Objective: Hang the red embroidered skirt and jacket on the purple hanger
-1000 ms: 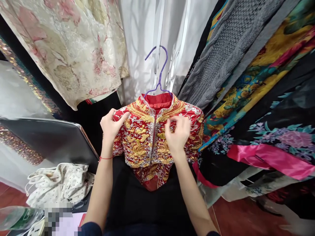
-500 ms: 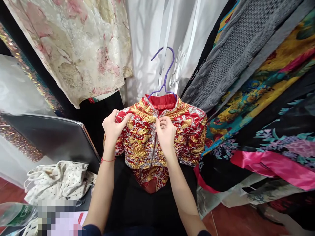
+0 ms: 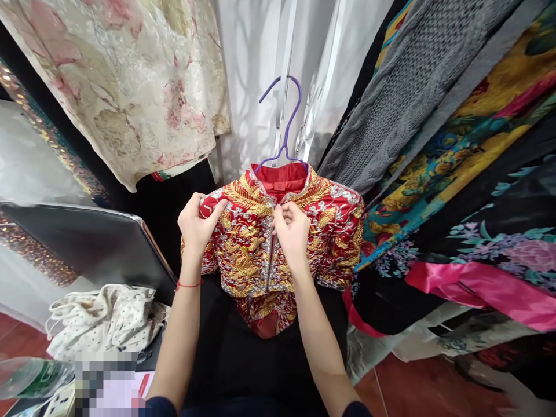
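A short red jacket (image 3: pixel 243 249) with gold and silver embroidery lies over something black in front of me. A purple hanger (image 3: pixel 286 127) is inside it, its hook pointing away above the collar. My left hand (image 3: pixel 198 223) grips the jacket's left shoulder, thumb on top and fingers curled behind. At the front opening just under the collar, my right hand (image 3: pixel 292 229) is closed in a pinch on the edge. Whether it holds a zipper pull or only cloth is hidden by the fingers. The front edges meet along a zipper line down the middle.
A cream floral garment (image 3: pixel 165 87) hangs at upper left, a grey knit (image 3: pixel 391 110) and colourful garments at right. A dark flat panel (image 3: pixel 87 249) stands at left. Near it are a dotted cloth bag (image 3: pixel 104 318) and a plastic bottle (image 3: pixel 35 376).
The view has shifted slightly. The hanger and collar appear a little further left and higher. Both hands keep their grip on the jacket, with the right fingers curled slightly differently.
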### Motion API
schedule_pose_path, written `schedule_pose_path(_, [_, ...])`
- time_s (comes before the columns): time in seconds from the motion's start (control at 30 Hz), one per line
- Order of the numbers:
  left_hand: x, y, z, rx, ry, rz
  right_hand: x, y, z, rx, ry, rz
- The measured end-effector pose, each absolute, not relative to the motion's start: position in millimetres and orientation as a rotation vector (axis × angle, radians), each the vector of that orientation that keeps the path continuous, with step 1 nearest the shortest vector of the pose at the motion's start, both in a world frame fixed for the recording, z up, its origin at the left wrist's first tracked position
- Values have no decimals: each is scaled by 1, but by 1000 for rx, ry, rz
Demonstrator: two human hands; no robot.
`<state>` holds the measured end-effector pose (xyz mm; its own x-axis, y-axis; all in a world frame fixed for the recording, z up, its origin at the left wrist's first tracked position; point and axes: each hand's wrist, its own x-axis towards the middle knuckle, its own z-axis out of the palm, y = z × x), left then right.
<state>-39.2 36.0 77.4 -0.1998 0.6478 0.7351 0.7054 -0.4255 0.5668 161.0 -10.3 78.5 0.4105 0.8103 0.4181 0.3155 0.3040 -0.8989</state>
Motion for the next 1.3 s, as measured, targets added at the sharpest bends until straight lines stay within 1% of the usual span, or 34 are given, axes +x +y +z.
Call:
schedule_pose_path(0.17, [-18, 32, 76, -1842, -1553, -1760, 159, -17, 65, -1136, -1083, 677])
schedule_pose_path(0.3, [23, 5, 62, -1701, -1404, -1868, 152, -24, 48, -1069, -1051, 740])
schedule_pose_path(0.4, [48, -12, 48, -1962, -1363, -1909, 148, -29, 39, -1089, -1073, 694])
schedule_pose_path(0.47, [56, -14, 44, -2134, -1453, -1928, 147, -31, 35, -1113, -1084, 657])
schedule_pose_path(0.6, [55, -5, 59, -2316, -1576, -1821, 148, -30, 38, -1066, -1059, 727])
schedule_pose_path(0.7, [52, 1, 79, -2406, -1501, -1621, 149, -28, 43, -948, -1015, 883])
schedule_pose_path(0.77, [51, 1, 89, -2391, -1454, -1561, 148, -27, 45, -889, -989, 960])
schedule_pose_path(0.93, [50, -4, 95, -2363, -1470, -1706, 147, -30, 25, -909, -960, 1023])
schedule_pose_path(1.03, [51, -7, 83, -2339, -1537, -1786, 147, -29, -3, -973, -910, 1046])
schedule_pose_path(1.1, [52, -10, 68, -2326, -1651, -1744, 146, -28, -23, -1029, -876, 1045])
schedule_pose_path(1.3, [53, -13, 6, -2227, -2230, -1217, 139, -34, -82, -1157, -822, 1071])
